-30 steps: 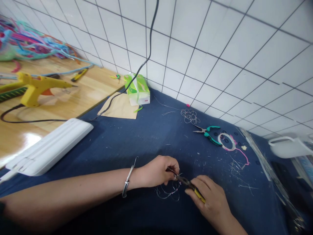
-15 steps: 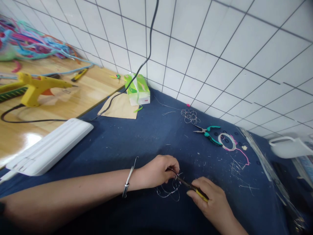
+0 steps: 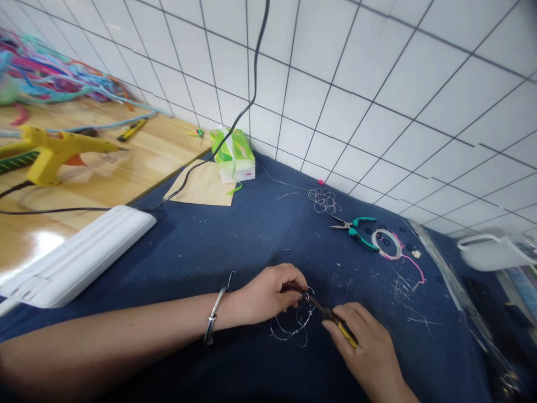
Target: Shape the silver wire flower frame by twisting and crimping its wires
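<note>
My right hand (image 3: pixel 364 341) is wrapped round the yellow and dark handles of a pair of pliers (image 3: pixel 326 313). The pliers' dark jaws reach left to the fingertips of my left hand (image 3: pixel 279 294). Those fingers are pinched on a loop of thin silvery wire (image 3: pixel 293 337), which hangs in bent rings below the hand. The jaw tips are partly hidden by my left fingers, so whether they bite on the wire cannot be seen. A silver bangle (image 3: pixel 213 315) circles my left wrist.
Teal-handled pliers (image 3: pixel 356 230), a white ring-shaped spool (image 3: pixel 386 244) and a wire coil (image 3: pixel 323 200) lie beyond on the blue cloth (image 3: pixel 235 240). At left are a white power bank (image 3: pixel 96 252), a yellow glue gun (image 3: pixel 50 154) and a tissue pack (image 3: pixel 235 154).
The pliers' jaws have shifted slightly at my left fingertips, and the wire loop has turned and shows more fully. The whole view has drifted a little.
</note>
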`<state>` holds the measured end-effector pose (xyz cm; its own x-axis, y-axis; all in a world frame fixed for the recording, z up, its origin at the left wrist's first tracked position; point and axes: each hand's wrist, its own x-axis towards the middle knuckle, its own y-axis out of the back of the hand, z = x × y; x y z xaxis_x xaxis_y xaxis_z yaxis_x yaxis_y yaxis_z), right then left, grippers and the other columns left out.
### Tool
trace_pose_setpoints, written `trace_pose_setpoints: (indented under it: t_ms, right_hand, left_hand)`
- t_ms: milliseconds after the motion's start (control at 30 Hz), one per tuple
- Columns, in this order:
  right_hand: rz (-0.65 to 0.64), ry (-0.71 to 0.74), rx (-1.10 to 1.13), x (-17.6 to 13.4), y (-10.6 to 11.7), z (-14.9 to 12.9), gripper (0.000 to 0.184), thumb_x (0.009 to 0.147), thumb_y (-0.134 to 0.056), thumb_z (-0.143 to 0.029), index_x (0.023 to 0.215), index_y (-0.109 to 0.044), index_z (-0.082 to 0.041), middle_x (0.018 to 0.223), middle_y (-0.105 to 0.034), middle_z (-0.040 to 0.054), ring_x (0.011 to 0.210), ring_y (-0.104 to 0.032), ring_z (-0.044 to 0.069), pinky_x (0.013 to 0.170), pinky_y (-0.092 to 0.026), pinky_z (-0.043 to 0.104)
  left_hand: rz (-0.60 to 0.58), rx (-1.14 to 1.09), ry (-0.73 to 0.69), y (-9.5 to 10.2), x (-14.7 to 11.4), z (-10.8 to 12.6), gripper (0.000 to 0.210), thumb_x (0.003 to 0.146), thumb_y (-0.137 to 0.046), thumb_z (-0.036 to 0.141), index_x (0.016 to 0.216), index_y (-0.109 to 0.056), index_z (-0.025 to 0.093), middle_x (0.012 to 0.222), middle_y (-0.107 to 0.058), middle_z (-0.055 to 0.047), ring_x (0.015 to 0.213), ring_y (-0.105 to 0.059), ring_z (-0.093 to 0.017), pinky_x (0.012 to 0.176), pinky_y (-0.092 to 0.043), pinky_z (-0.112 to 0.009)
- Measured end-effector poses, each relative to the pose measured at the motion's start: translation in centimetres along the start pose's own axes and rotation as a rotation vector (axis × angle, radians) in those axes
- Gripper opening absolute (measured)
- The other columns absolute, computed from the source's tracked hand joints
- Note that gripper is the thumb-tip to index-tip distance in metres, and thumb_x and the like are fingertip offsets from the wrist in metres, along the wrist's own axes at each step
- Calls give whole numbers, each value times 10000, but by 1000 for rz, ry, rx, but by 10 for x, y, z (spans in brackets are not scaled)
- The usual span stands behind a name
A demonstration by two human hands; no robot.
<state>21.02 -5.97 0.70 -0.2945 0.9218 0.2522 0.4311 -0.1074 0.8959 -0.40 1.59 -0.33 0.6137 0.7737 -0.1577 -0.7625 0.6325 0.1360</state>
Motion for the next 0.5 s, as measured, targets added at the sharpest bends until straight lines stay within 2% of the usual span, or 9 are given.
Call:
trace_pose_setpoints:
  t_ms: [233,367,500]
  right_hand:
    - [-36,-5,32,-1,-1,2,111,811,-539,-269,899,-565,-207,775,-578,14,680,-553,114,652,-428,226]
    - [-63,-17,56,-1,-2,3,110,814,-536,-270,905,-562,-215,778,-578,10,681,-555,112,645,-426,225]
    - [-64,-17,81,-2,-3,2,114,808,-546,-261,916,-554,-223,777,-573,2,670,-556,104,631,-425,216]
  left_hand:
    - [-3,-228,112,0,1,-5,115,786,-476,214,853,-546,153,726,-598,-12,709,-593,-136,610,-484,-250]
    - [84,-152,67,0,2,-7,67,756,-512,179,783,-571,158,733,-591,4,659,-559,-107,621,-465,-236]
    - [90,-168,24,-1,1,-7,90,763,-491,141,789,-576,157,735,-584,5,646,-552,-99,607,-459,-223]
